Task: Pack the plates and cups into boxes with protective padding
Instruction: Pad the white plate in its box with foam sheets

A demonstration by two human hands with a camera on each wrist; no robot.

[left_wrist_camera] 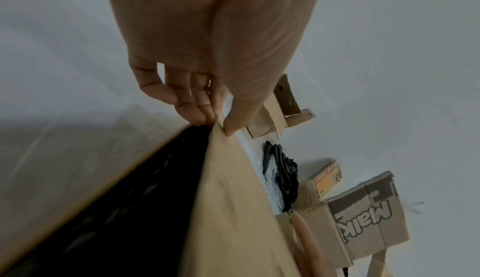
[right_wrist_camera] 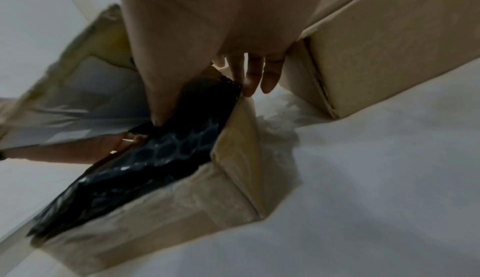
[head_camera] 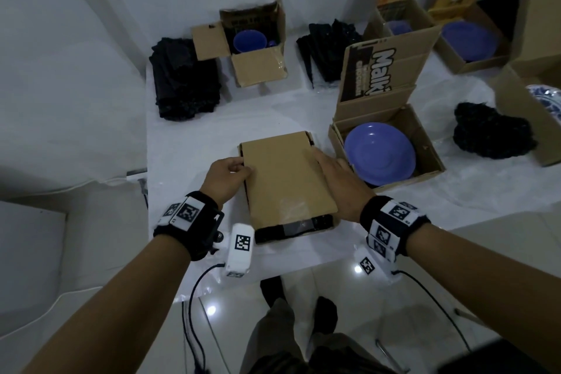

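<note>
- While your left hand [head_camera: 228, 172] pinches the left edge of the cardboard flap [head_camera: 288, 179], thumb on top and fingers curled beneath, your right hand [head_camera: 335, 174] lies flat with straight fingers along the flap's right edge.
- That flap covers the near box [head_camera: 299, 229] on the white tabletop [head_camera: 188, 143]; black bubble wrap [right_wrist_camera: 166, 154] shows inside at its near end.
- Just right of your right hand, an open box [head_camera: 431, 158] holds a purple plate [head_camera: 379, 153], its printed flap standing upright.
- Farther back, another open box [head_camera: 258, 67] holds a purple cup [head_camera: 249, 40], between two piles of black padding [head_camera: 185, 82].
- At the far right, a third box [head_camera: 455, 55] holds another purple plate [head_camera: 469, 41].
</note>
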